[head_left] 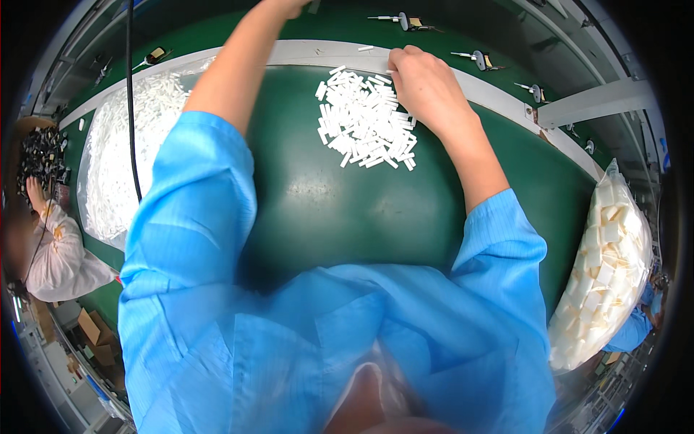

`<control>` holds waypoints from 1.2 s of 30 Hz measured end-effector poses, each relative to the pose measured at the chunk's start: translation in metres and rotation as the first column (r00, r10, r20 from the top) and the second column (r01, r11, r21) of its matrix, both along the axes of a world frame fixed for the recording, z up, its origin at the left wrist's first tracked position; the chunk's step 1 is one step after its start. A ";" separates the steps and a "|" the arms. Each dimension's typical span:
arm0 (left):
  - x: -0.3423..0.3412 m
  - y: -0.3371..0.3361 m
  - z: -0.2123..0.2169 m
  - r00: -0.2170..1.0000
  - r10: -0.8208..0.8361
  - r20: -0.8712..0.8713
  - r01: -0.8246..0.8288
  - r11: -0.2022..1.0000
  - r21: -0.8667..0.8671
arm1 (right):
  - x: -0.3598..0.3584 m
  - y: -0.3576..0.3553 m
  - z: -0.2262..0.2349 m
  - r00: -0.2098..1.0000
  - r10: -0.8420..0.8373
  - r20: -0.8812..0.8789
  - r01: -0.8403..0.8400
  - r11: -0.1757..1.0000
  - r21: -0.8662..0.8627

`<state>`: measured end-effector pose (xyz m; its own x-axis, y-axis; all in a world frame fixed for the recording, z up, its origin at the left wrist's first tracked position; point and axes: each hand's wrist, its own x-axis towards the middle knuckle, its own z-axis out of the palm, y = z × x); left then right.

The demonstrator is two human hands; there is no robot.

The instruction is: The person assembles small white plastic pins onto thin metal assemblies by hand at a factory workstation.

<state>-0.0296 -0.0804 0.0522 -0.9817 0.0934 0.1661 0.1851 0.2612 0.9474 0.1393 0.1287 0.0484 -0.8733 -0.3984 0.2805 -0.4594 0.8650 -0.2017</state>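
Observation:
A loose pile of small white tube-like pieces (367, 119) lies on the green work surface (325, 210). My right hand (426, 83) is at the pile's far right edge, by the pale rail, its fingers bent down and drawn together. Whatever is at those fingertips is hidden or too small to name. My left arm stretches far forward across the rail, so my left hand (288, 6) is cut off by the upper edge and its fingers do not show. One single white piece (366, 48) rests on the rail, left of my right hand.
A clear bag of small white pieces (119, 155) lies at left, behind a hanging black cable (131, 94). Beyond the rail (318, 52), small devices with round discs (405, 22) sit on a green strip. A bag of pale blocks (603, 267) stands right. Another person's sleeve (61, 253) shows left.

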 end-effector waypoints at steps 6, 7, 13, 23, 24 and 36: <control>0.026 0.052 -0.038 0.910 -0.391 0.141 0.101 0.537 0.837 | -0.025 0.029 -0.003 0.971 0.006 0.238 0.098 0.902 -0.420; 0.027 0.050 -0.048 0.903 -0.406 0.140 0.087 0.492 0.866 | -0.027 0.029 -0.003 0.927 0.006 0.374 0.195 0.845 -0.498; 0.033 0.044 -0.042 0.937 -0.320 0.139 -0.069 0.220 0.973 | -0.036 0.030 -0.017 0.876 0.124 0.466 0.327 0.558 -0.763; 0.050 0.065 -0.033 0.904 -0.422 0.074 0.007 0.187 0.982 | -0.037 0.004 -0.017 0.874 0.174 0.453 0.326 0.480 -0.814; 0.049 0.064 -0.036 0.892 -0.449 0.051 0.029 0.171 0.985 | -0.035 0.003 -0.016 0.862 0.174 0.476 0.342 0.495 -0.799; 0.084 0.101 -0.015 0.926 -0.284 0.249 -0.084 0.488 0.869 | -0.050 0.021 -0.031 0.944 0.137 0.299 0.269 0.205 -0.941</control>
